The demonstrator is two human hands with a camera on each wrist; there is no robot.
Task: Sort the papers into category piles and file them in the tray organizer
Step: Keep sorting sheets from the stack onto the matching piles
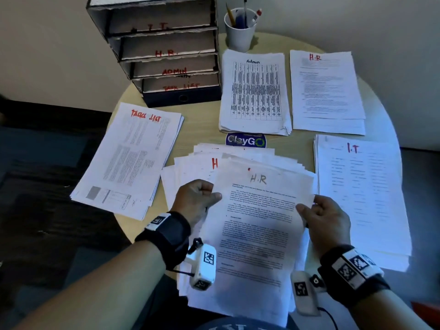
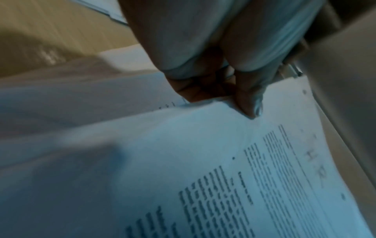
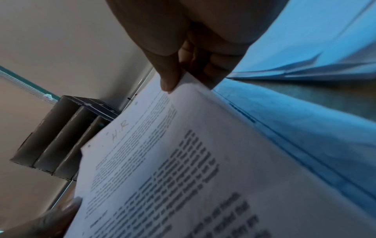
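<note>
Holding a sheet marked "H.R" [image 1: 258, 225] by its side edges, the left hand [image 1: 197, 201] pinches the left margin between thumb and curled fingers, and the right hand [image 1: 326, 220] pinches the right margin the same way. Under the sheet and between both hands lies a fanned, unsorted heap of papers [image 1: 190, 170], with another red "H" peeking out just past the left knuckles.

Sorting looks well under way but unfinished. Four labelled piles sit out: a task list pile [image 1: 128, 158] beyond the left hand, an admin pile [image 1: 254, 94] and an H.R pile [image 1: 326, 91] farther ahead of the hands, and an I.T pile [image 1: 359, 198] just beside the right hand. Filing seems not yet begun: the tray organizer [image 1: 164, 51], far ahead of the left hand, shows what look like bare shelves.

Everything is thin, limp white paper, flat and rectangular, some corners curled. The organizer is rough grey cardboard with torn edges and red hand lettering. A round pale wooden table [image 1: 204, 120] lies beneath, and a smooth white cup of pens [image 1: 240, 29] stands beside the organizer.
</note>
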